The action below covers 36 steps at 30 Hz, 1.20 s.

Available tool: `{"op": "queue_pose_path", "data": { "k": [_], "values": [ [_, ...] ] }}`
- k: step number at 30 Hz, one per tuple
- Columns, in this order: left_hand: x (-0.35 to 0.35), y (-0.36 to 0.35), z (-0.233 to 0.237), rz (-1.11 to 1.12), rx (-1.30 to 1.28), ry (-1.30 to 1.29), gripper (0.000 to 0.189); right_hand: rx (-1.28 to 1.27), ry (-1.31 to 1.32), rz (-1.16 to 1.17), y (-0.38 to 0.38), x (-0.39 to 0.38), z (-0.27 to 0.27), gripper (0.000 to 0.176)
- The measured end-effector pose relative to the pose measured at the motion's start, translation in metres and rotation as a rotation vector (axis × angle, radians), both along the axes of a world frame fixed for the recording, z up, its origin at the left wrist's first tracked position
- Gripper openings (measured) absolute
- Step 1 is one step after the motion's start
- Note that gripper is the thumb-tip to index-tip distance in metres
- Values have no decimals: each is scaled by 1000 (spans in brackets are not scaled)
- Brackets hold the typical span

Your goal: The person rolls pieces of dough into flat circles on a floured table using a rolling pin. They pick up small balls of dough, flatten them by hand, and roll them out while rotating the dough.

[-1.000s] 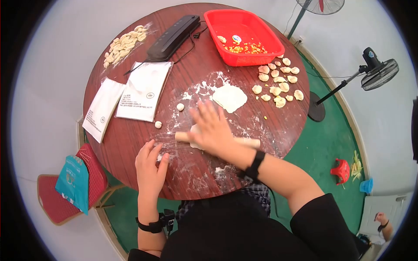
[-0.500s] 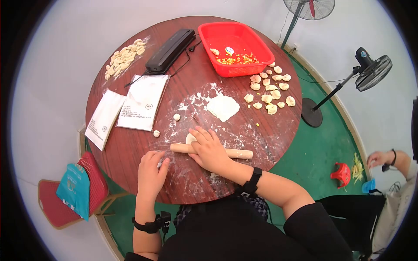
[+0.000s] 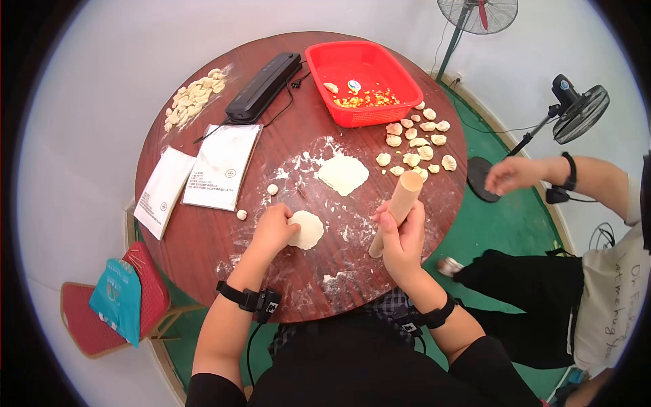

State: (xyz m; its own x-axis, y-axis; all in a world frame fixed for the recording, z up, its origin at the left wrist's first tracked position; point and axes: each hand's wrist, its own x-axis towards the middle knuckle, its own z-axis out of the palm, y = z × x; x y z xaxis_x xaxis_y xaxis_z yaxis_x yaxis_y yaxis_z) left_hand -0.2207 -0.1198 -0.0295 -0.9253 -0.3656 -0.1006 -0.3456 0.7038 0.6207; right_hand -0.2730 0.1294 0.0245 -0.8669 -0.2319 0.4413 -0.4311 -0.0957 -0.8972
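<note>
My right hand (image 3: pixel 405 245) is wrapped round a wooden rolling pin (image 3: pixel 403 197), which is tilted up off the table at the right. My left hand (image 3: pixel 272 229) pinches the left edge of a round dough wrapper (image 3: pixel 309 230) on the floured wood. Beyond it lies a stack of flat dough wrappers (image 3: pixel 343 174). Two small dough balls sit left of the stack: one dough ball (image 3: pixel 272 189) farther off, another dough ball (image 3: pixel 242 214) nearer the white packets.
A red plastic basket (image 3: pixel 366 117) with bits of filling stands at the back. Filled dumplings (image 3: pixel 412 159) lie right, dough pieces (image 3: pixel 193 100) far left. A black sealer-like device (image 3: pixel 263 88) and white packets (image 3: pixel 220 169) lie left. A co-worker's hand (image 3: pixel 512 176) reaches in at right.
My right hand has lifted the rolling pin off the wrapper and moved right. My left hand has moved right and taken the wrapper's edge. The co-worker has come closer to the table.
</note>
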Motion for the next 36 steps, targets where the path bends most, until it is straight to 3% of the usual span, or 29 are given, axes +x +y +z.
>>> {"op": "queue_pose_path", "data": {
  "k": [3, 7, 9, 10, 12, 16, 18, 19, 22, 24, 28, 30, 31, 32, 34, 36],
  "values": [
    [-5, -5, -4, -18, 66, -88, 29, -42, -1, 28, 5, 3, 1, 27],
    [-4, 1, 13, -21, 107, -15, 22, -74, -19, 59, 7, 3, 5, 25],
    [-4, 5, 32, 16, 389, 127, 15, -69, 5, 55, 7, 0, -1, 25],
    [-4, 10, 43, 17, 387, 124, 15, -61, 30, 52, 6, -1, -3, 24],
    [-5, 23, 61, -19, 253, 279, 7, -59, 18, 59, 5, 0, -2, 24],
    [-1, 38, 65, -62, 145, 420, 13, -33, 3, 69, 4, 1, 0, 24],
    [3, 43, 59, -269, -253, 678, 14, -39, 9, 65, 3, 0, -2, 24],
    [8, 47, 54, -261, -247, 675, 14, -46, 16, 63, 3, 0, -3, 24],
    [39, 56, 28, -595, -269, 206, 16, -34, -11, 72, 3, 0, 4, 22],
    [57, 66, 26, -517, -217, 208, 27, -22, -44, 103, 3, -4, 8, 25],
    [70, 74, 11, -382, -319, 368, 43, 173, -25, 92, -8, -19, 30, 39],
    [72, 76, 1, -320, -401, 231, 55, 586, 314, 156, -14, -27, 39, 42],
    [73, 76, 0, -314, -399, 236, 55, 723, 287, 211, -15, -25, 38, 44],
    [74, 77, -1, -310, -415, 243, 56, 726, 292, 212, -20, -24, 34, 44],
    [76, 79, -2, -304, -426, 251, 58, 1019, 329, 287, -28, -24, 10, 46],
    [78, 78, -4, -299, -452, 272, 59, 1021, 322, 299, -33, -19, -11, 49]
  ]
}}
